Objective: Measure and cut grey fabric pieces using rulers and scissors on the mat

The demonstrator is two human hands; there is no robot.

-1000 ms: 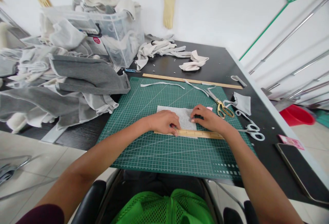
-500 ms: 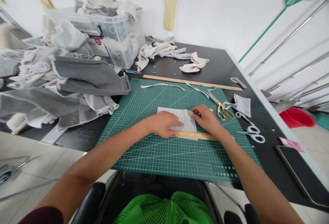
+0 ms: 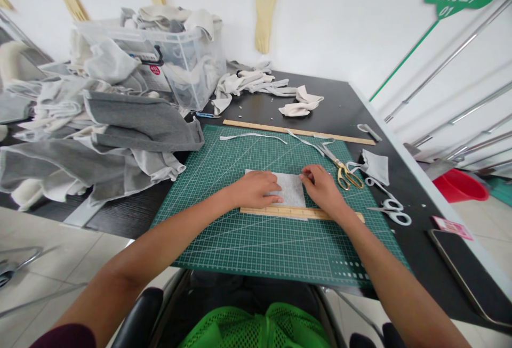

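A small grey fabric rectangle (image 3: 291, 189) lies on the green cutting mat (image 3: 256, 241). A short wooden ruler (image 3: 280, 212) rests along its near edge. My left hand (image 3: 254, 189) lies flat on the fabric's left part, fingers stretched toward the ruler. My right hand (image 3: 322, 188) is at the fabric's right edge, fingers curled and pinched together near its far corner; what they hold is hidden.
Gold-handled scissors (image 3: 344, 171) and white-handled scissors (image 3: 390, 212) lie right of the mat. A long wooden ruler (image 3: 298, 131) lies beyond it. Grey cloth piles (image 3: 120, 129) and a clear bin (image 3: 176, 65) fill the left. A phone (image 3: 468, 268) lies at the right edge.
My right hand has slid from the ruler up to the fabric's far right corner. My left hand has flattened onto the fabric. The view has shifted slightly.
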